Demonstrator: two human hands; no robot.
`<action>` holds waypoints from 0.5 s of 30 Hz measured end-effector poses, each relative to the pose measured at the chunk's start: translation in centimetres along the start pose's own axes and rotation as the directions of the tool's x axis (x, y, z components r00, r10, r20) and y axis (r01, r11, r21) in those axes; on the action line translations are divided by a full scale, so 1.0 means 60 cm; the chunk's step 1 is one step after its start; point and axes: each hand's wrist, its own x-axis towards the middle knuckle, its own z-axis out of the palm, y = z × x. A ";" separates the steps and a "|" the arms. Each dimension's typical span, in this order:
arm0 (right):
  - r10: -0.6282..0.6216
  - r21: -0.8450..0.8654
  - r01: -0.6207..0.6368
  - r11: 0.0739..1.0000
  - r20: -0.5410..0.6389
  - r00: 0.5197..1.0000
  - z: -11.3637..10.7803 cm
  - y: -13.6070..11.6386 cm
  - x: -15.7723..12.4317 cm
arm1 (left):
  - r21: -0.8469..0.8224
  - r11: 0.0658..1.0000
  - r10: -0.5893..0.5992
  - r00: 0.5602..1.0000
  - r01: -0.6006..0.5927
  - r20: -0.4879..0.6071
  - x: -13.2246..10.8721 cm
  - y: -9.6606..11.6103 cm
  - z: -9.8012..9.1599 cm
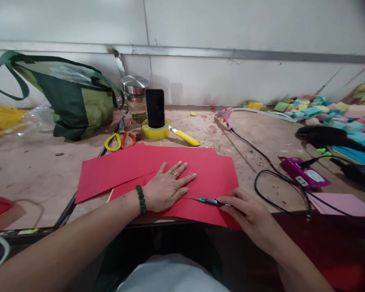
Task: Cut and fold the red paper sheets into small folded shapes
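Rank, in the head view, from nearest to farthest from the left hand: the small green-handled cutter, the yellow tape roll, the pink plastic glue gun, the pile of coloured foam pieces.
1. small green-handled cutter, just right of the left hand.
2. yellow tape roll, behind it.
3. pink plastic glue gun, back right.
4. pile of coloured foam pieces, far right.

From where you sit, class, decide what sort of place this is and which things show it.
Probably a craft worktable: the right hand holds a green cutter on red paper sheets, with a pink glue gun and a heap of coloured scraps nearby.
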 end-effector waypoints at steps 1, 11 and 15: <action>0.005 0.002 -0.005 1.000 0.007 1.000 0.001 -0.001 0.000 | -0.003 1.000 0.003 1.000 -0.003 -0.001 0.000 -0.001 0.001; 0.003 -0.008 -0.003 1.000 -0.019 1.000 0.002 0.000 -0.002 | -0.116 0.992 -0.044 0.998 0.048 0.037 0.000 0.005 -0.012; -0.002 -0.025 0.001 1.000 -0.017 1.000 -0.001 0.004 -0.001 | -0.198 0.979 -0.023 0.995 0.042 0.098 -0.022 -0.025 -0.049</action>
